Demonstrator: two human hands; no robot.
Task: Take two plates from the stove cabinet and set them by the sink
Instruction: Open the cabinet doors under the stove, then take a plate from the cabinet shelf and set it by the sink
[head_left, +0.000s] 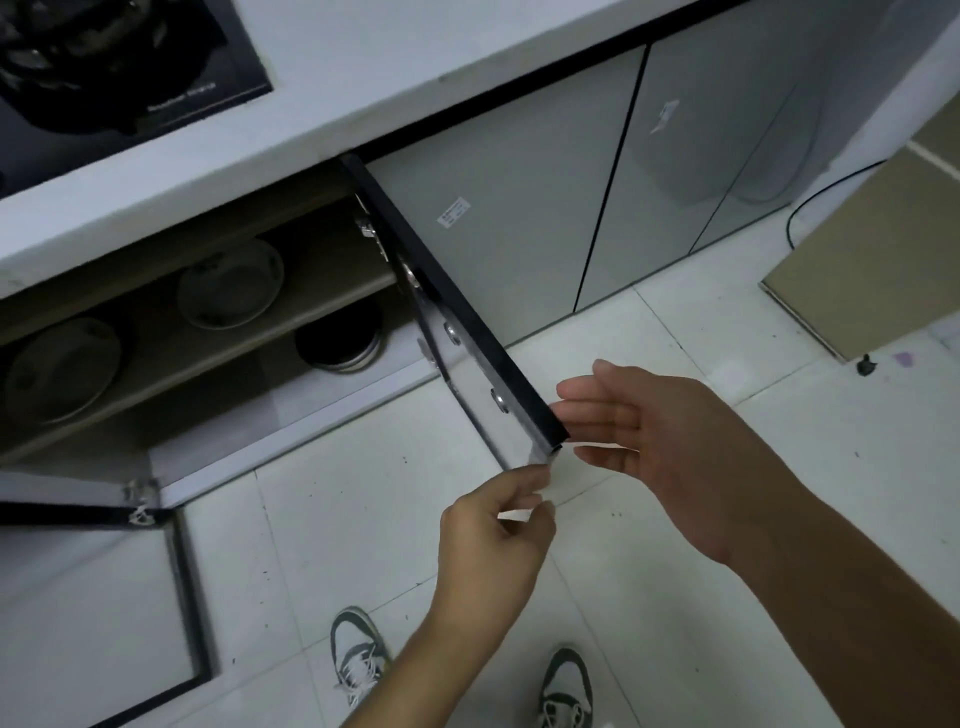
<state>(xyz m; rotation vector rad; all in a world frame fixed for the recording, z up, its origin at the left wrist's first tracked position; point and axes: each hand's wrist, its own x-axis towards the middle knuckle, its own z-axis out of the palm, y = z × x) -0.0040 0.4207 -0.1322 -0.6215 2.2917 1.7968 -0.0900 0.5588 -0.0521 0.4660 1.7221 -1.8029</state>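
The plates (231, 291) lie up and left of both hands; the left hand (493, 540), nearer, pinches the door (467, 332) corner, the right hand (639, 447) is spread

both hands, left hand (493, 540) and right hand (654, 447), are meeting the open cabinet door (467, 332) edge; two plates (231, 291) are sitting on the shelf inside.
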